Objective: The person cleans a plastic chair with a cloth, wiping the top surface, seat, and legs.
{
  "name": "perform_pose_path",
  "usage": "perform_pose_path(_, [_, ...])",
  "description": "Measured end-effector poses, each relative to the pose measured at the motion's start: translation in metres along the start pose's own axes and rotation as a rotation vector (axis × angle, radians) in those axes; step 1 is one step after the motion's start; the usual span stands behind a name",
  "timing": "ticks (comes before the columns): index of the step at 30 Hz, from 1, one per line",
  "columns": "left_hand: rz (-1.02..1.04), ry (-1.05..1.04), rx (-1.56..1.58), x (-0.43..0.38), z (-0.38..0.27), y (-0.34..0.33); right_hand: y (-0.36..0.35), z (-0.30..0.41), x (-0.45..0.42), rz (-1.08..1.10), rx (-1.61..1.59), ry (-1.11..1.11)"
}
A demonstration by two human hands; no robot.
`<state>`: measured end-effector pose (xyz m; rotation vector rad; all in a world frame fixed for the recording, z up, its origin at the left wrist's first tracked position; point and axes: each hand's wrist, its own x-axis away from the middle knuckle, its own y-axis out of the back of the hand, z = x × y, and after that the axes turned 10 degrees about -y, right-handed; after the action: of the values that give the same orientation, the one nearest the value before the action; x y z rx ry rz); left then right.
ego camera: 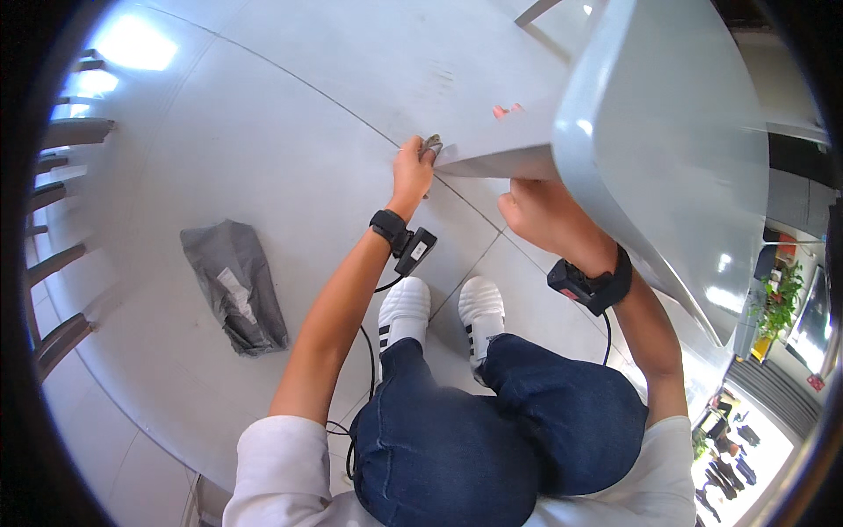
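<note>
My left hand is closed around a small grey-brown object, too small to identify, beside the narrow end of a light-grey leg. This leg runs to a smooth, curved grey furniture panel, probably a chair's, tilted at the right. My right hand grips the leg near the panel, its palm on the near side. Pinkish fingertips show past the leg's far side; the leg hides the rest of the fingers. Both wrists wear black straps with small cabled devices.
A grey plastic bag with a white label lies on the tiled floor at the left. Several dark furniture legs line the left rim. Another leg stands at the top. My white shoes are below my hands. A potted plant is far right.
</note>
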<state>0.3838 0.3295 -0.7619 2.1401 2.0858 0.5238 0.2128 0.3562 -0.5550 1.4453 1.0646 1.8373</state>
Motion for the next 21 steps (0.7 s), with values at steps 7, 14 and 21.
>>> perform_pose_path(7, [0.105,-0.037,0.135,0.015,-0.117,0.055,-0.038,-0.033,-0.02,-0.216,-0.209,0.057])
perform_pose_path(14, [0.449,-0.172,-0.444,0.055,-0.271,0.172,-0.004,-0.029,-0.027,-0.413,-1.128,0.209])
perform_pose_path(21, [0.026,-0.018,-0.396,0.195,-0.353,0.284,0.003,0.015,-0.039,-0.367,-1.438,0.304])
